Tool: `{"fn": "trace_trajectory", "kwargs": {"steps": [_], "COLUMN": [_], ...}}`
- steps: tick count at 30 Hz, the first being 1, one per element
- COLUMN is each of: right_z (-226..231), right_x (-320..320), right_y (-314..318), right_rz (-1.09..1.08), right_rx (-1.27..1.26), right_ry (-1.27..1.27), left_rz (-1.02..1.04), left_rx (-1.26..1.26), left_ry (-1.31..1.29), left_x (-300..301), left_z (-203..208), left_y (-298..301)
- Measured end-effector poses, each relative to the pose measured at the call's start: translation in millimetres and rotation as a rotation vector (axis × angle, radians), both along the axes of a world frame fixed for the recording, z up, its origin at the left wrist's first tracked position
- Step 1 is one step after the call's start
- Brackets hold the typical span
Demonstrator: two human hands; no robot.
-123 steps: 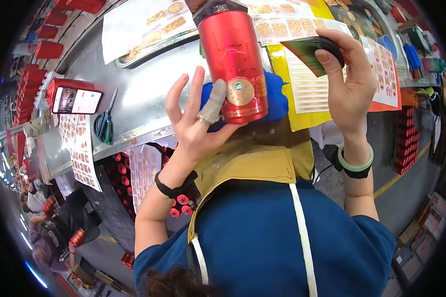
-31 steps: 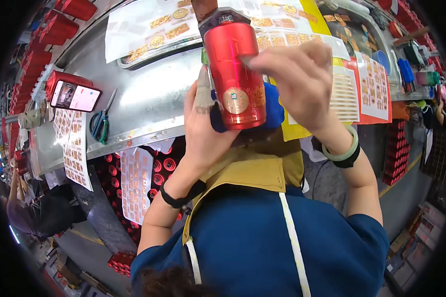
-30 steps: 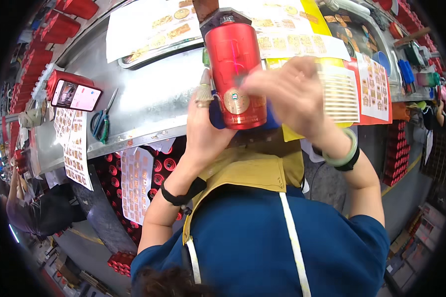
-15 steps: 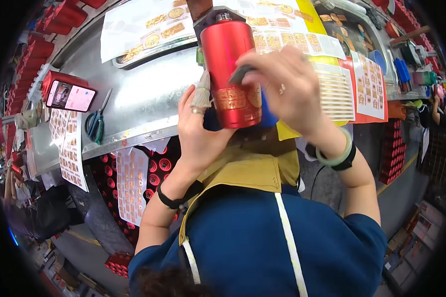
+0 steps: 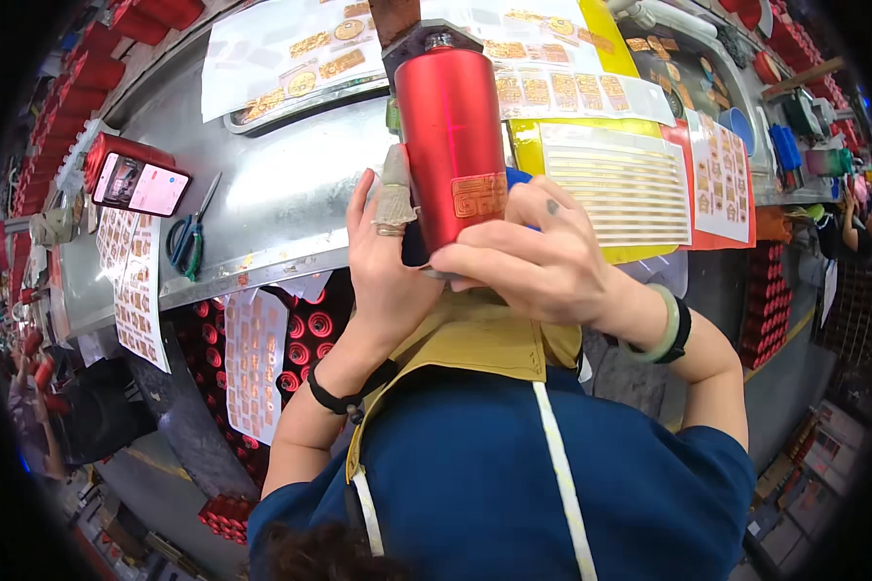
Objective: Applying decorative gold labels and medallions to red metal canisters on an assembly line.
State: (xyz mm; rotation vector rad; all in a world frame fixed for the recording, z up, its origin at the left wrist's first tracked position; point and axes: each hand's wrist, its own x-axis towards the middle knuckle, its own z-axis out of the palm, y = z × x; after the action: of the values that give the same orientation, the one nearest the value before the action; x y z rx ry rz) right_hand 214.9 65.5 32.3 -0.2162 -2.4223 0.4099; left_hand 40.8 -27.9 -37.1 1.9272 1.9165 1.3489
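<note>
Free benchtop (image 5: 286, 184) between scissors (image 5: 198, 221) and hands (image 5: 392, 279)

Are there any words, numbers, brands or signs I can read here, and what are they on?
Nothing is clear enough to quote.
Gold label on the red bottle: raised marks, too small to read.
Phone screen: too small to read.
Gold stickers on white sheets: marks too small to read.

Red metallic bottle (image 5: 448, 126) lying lengthwise, shining, neck pointing away, base facing near side. Rectangular gold label (image 5: 477, 197) sitting low on bottle's right half. Flat grey piece (image 5: 442, 274), mostly hidden, poking out just beside base.
</note>
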Motion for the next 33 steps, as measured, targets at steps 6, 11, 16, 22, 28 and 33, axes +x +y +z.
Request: {"fn": "trace_trajectory", "kwargs": {"steps": [6, 11, 16, 22, 28, 33], "right_z": [-19, -9, 6, 28, 16, 12], "right_x": [-8, -11, -10, 7, 17, 16], "right_y": [49, 15, 86, 57, 50, 47], "right_rz": [-0.344, -0.178, -0.452, -0.558, -0.583, -0.555], "right_rx": [0.327, 0.094, 0.226, -0.109, -0.167, -0.207], "right_ry": [0.131, 0.080, 0.272, 0.329, 0.286, 0.296], "left_rz": [0.017, 0.018, -0.008, -0.036, -0.045, 0.002], "left_rx": [-0.022, -0.078, 0.099, 0.124, -0.033, 0.061], "left_ry": [-0.104, -0.208, 0.253, -0.063, 0.084, 0.291], "left_x": [0, 6, 5, 2, 11, 13], "left_z": [-1, 9, 19, -5, 13, 2], "left_y": [-3, -1, 3, -4, -1, 0]}}
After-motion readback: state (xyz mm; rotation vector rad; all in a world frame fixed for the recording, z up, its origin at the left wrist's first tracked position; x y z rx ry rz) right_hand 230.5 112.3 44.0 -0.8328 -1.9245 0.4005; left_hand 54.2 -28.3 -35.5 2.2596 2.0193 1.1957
